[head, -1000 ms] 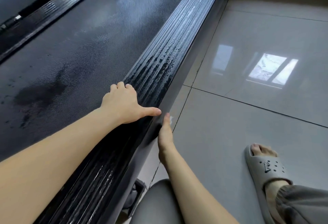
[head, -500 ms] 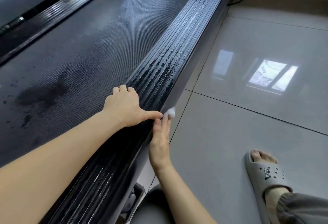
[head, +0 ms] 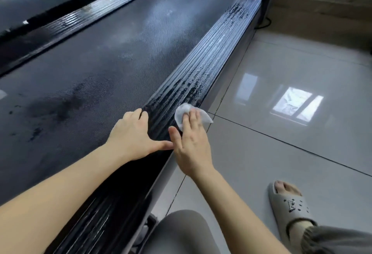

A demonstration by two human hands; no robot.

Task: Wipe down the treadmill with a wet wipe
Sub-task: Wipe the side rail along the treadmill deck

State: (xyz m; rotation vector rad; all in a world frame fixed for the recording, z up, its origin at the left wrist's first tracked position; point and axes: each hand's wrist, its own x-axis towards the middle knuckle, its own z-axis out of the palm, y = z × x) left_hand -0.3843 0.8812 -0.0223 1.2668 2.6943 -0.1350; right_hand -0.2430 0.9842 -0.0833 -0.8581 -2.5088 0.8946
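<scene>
- Treadmill [head: 124,56] runs from near left to far right across the view; the dark running belt [head: 60,96] shows damp patches.
- Right side rail [head: 211,56], ribbed and black, is streaked with wet marks along its length.
- Wet wipe [head: 181,112]: white, crumpled, lying on the right side rail near its outer edge, under the right fingertips.
- Right hand [head: 191,147]: grip apart, fingers straight and laid flat on the wipe, pressing it to the rail; thumb splayed towards the left hand.
- Left hand [head: 134,133]: grip apart and holding nothing; palm down where the belt meets the rail, thumb stretched across the rail, its tip just beside the right hand.
- Glossy tiled floor [head: 281,143] lies right of the treadmill; a foot in a grey slipper [head: 289,207] rests on it, with a grey-clad knee [head: 181,231] at the bottom edge.
</scene>
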